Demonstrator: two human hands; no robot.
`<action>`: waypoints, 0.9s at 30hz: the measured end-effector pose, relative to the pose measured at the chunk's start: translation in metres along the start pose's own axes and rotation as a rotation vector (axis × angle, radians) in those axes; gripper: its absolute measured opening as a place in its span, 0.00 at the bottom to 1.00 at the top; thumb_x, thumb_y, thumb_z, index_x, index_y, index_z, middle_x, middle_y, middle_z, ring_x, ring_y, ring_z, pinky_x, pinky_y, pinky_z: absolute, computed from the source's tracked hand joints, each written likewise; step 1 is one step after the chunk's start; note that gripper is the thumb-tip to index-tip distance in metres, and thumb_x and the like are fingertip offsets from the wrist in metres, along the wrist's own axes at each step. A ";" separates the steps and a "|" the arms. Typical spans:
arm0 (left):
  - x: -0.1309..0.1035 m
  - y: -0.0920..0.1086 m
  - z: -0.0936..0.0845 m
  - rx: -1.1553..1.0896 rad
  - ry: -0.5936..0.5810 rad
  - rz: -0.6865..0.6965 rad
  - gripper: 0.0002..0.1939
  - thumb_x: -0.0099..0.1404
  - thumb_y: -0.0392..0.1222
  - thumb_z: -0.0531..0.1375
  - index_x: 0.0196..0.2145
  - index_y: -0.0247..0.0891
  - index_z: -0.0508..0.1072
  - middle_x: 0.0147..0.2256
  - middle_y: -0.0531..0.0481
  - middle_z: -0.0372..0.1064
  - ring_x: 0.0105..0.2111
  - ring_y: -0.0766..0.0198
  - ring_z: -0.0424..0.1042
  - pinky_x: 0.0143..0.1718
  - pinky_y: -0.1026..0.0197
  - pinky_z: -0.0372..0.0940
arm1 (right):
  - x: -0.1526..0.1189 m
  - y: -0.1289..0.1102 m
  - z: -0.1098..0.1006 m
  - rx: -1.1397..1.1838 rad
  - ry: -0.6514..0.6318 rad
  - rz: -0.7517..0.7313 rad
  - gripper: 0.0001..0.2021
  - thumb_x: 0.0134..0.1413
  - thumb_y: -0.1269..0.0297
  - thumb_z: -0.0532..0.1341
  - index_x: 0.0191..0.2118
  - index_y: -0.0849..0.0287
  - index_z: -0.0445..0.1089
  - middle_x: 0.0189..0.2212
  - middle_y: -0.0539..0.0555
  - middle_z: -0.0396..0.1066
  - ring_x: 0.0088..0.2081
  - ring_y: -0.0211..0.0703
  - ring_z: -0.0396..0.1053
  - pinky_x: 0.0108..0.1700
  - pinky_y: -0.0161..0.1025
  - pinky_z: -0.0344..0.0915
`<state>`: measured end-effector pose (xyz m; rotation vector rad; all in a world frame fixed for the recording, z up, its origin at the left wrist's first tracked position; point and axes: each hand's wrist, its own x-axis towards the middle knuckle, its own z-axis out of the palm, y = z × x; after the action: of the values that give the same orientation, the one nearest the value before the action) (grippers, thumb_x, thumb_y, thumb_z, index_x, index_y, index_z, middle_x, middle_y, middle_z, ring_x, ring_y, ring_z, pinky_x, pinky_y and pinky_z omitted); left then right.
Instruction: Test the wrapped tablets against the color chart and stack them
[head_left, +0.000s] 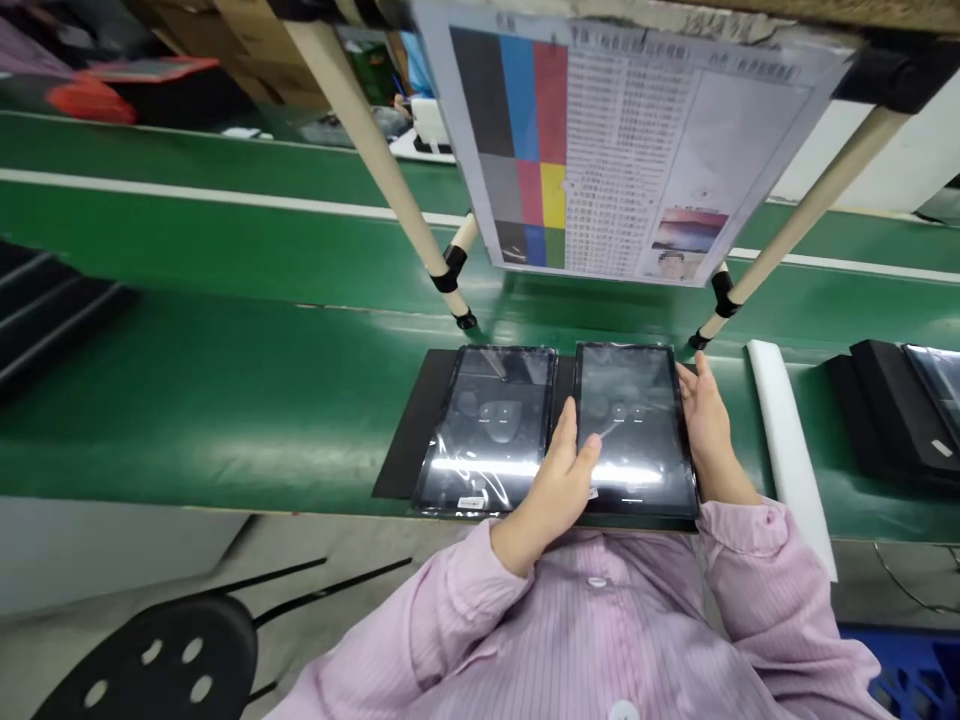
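Two dark tablets in clear film lie side by side on a black mat [409, 430] at the bench's near edge. My left hand [559, 485] is over the gap between them, fingers stretched out, at the left edge of the right tablet [637, 400]. The left tablet [491, 410] has a small white label near its bottom edge and lies just left of that hand. My right hand [709, 425] is at the right tablet's right edge, its fingers extended along the side. Both hands flank the right tablet, and neither is wrapped round it.
A printed chart [607, 150] hangs above the green bench [225, 400] on a cream pipe frame [375, 140]. A white foam strip [791, 450] and black cases [892, 410] are right; black trays [52, 310] are left. A black stool [165, 660] stands below.
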<state>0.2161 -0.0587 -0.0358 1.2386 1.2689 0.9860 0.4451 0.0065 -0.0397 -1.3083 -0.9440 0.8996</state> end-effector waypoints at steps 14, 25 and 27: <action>-0.016 0.013 -0.112 1.022 0.401 0.308 0.20 0.76 0.41 0.55 0.57 0.41 0.83 0.57 0.30 0.65 0.59 0.34 0.62 0.58 0.27 0.62 | -0.055 -0.030 0.004 -1.134 -0.424 -0.530 0.23 0.78 0.53 0.48 0.60 0.41 0.80 0.77 0.51 0.57 0.77 0.71 0.48 0.70 0.77 0.49; -0.006 0.014 -0.126 1.247 0.304 0.191 0.22 0.77 0.45 0.54 0.57 0.43 0.84 0.60 0.27 0.64 0.59 0.26 0.61 0.55 0.22 0.61 | -0.071 -0.033 -0.033 -1.107 -0.147 -0.457 0.22 0.77 0.54 0.50 0.57 0.42 0.82 0.73 0.54 0.63 0.74 0.66 0.56 0.70 0.71 0.52; -0.008 0.014 -0.129 1.227 0.336 0.224 0.22 0.77 0.47 0.54 0.57 0.44 0.85 0.60 0.28 0.64 0.59 0.26 0.61 0.55 0.22 0.61 | -0.073 -0.032 -0.036 -1.136 -0.146 -0.451 0.22 0.77 0.56 0.51 0.53 0.42 0.84 0.72 0.53 0.65 0.74 0.67 0.56 0.69 0.71 0.53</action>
<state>0.0897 -0.0507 -0.0084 2.2218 2.1644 0.5095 0.4521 -0.0764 -0.0124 -1.8281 -1.9122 0.0298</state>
